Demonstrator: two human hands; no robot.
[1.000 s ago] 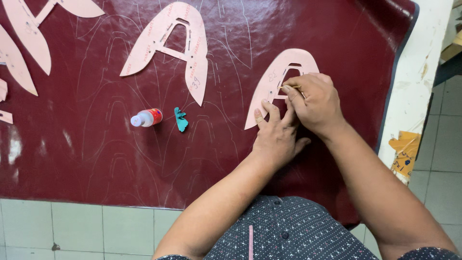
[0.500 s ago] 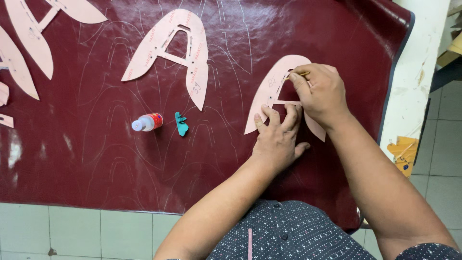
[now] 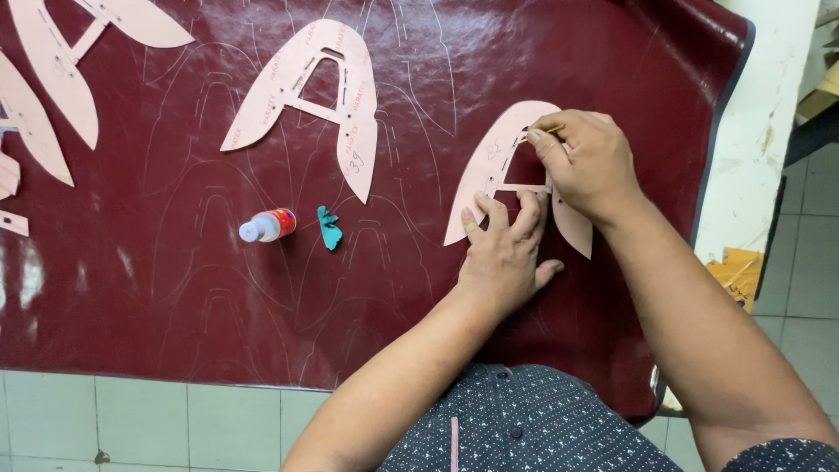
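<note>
Two hands at work on a pink card pattern (image 3: 489, 170), laid flat on a dark red glossy sheet (image 3: 175, 288) spread over the desk. Left hand (image 3: 505, 253) open and pressed flat, fingers spread across the crossbar of the pattern, pinning it down. Right hand (image 3: 584, 162) pinched shut on a thin yellowish marking tool (image 3: 549, 130), tip at the upper edge of the inner cut-out. Pattern toward the right side of the sheet, part of it hidden under both hands.

Second pink pattern (image 3: 336, 96) well apart to the left, unheld. More pink pieces (image 3: 52, 79) near the top left corner. Small bottle with a red band (image 3: 267, 225) on its side near the middle of the sheet, scrap of teal material (image 3: 329, 227) just beside it. Faint traced outlines all over the sheet.

Good practice here, as a judgement: firm, even pressure from the left hand, so no slip of the card; tool tip tight against the card edge, held steady, run in one smooth line; pinning fingers close to the traced stretch yet clear of the tip.
</note>
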